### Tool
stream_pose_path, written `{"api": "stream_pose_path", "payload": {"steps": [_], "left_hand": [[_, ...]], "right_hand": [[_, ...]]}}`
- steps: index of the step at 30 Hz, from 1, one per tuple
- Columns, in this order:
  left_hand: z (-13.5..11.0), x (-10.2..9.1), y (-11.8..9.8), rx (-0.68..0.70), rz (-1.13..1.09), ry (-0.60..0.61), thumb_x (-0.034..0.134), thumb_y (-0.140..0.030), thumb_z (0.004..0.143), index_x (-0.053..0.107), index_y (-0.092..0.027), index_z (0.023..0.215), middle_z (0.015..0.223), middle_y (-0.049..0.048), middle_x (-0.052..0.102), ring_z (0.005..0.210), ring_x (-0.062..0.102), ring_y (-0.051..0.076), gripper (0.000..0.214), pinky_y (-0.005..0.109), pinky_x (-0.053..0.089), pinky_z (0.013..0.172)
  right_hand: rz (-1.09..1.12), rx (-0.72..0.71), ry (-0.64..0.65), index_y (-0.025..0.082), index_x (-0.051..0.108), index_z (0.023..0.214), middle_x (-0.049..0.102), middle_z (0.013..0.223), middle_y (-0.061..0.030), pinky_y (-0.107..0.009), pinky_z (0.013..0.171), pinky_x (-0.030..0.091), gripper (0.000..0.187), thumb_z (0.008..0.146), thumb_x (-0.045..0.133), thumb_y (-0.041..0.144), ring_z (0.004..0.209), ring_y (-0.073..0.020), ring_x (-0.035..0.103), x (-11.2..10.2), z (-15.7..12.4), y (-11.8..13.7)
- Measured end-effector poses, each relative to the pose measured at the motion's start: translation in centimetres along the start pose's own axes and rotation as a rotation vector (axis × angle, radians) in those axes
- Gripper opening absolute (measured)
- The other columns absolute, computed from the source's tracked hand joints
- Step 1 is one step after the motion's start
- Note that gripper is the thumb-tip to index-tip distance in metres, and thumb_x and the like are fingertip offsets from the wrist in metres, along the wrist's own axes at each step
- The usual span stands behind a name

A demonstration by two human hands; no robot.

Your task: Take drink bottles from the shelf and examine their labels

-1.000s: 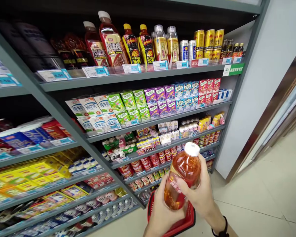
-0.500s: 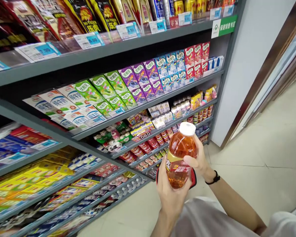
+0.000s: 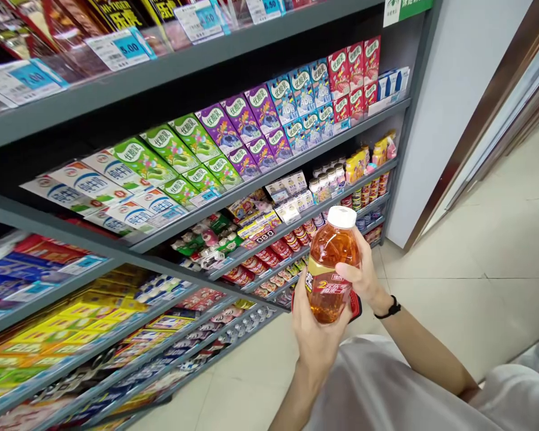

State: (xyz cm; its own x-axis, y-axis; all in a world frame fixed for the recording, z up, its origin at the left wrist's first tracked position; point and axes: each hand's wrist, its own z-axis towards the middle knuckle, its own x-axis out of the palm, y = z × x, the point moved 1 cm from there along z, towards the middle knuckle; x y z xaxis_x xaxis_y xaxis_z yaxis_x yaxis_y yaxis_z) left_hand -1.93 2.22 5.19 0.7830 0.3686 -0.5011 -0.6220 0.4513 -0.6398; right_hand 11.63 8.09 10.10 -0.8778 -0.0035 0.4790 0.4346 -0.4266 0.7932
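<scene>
I hold an amber drink bottle (image 3: 330, 257) with a white cap and a red and gold label upright in front of me. My left hand (image 3: 317, 338) cups its base from below, fingers wrapped round it. My right hand (image 3: 363, 275), with a black band on the wrist, grips the side of the bottle. Behind the bottle a red shopping basket (image 3: 356, 305) shows only as a small edge near the floor. The bottle is in front of the lower shelves.
Grey store shelves (image 3: 269, 179) fill the left and centre, stocked with drink cartons (image 3: 233, 129), small bottles (image 3: 327, 182) and packets (image 3: 90, 314). A white wall panel (image 3: 449, 102) ends the shelving at right. Tiled floor (image 3: 498, 263) lies to the right.
The view has tilted down, so the top shelf of bottles slid out of sight. The bottle stayed in both hands and now stands more upright, closer to my body.
</scene>
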Motion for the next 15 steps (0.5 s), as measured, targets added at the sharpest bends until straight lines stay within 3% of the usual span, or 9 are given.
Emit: {"api": "stream_pose_path", "payload": {"steps": [4,11,15], "left_hand": [[-0.10,0.08,0.00,-0.012,-0.011,0.013,0.087,-0.032,0.079,0.038,-0.018,0.159,0.138,0.0205,0.064,0.128,0.066,0.033,0.094,0.045,0.055,0.110],[-0.67,0.35,-0.02,-0.033,-0.023,0.014,0.087,-0.033,0.079,0.038,-0.017,0.159,0.141,0.0210,0.062,0.129,0.065,0.031,0.095,0.043,0.054,0.110],[-0.59,0.40,-0.50,-0.154,-0.083,0.043,0.088,-0.038,0.076,0.041,-0.016,0.155,0.143,0.0203,0.062,0.128,0.065,0.032,0.095,0.044,0.054,0.111]], "right_hand": [[-0.067,0.027,-0.027,0.022,0.060,0.124,0.069,0.112,-0.0091,-0.042,0.093,0.058,0.074,0.070,0.086,0.065,0.100,-0.0279,0.068,-0.16,-0.04,-0.04],[-0.049,0.028,-0.020,0.023,0.058,0.124,0.069,0.115,-0.0089,-0.042,0.094,0.058,0.070,0.073,0.087,0.062,0.103,-0.0283,0.069,-0.21,-0.44,0.03],[-0.072,0.037,-0.023,0.023,0.059,0.123,0.071,0.116,-0.0087,-0.043,0.096,0.059,0.069,0.073,0.087,0.062,0.105,-0.0285,0.070,-0.23,-0.39,0.01]]}}
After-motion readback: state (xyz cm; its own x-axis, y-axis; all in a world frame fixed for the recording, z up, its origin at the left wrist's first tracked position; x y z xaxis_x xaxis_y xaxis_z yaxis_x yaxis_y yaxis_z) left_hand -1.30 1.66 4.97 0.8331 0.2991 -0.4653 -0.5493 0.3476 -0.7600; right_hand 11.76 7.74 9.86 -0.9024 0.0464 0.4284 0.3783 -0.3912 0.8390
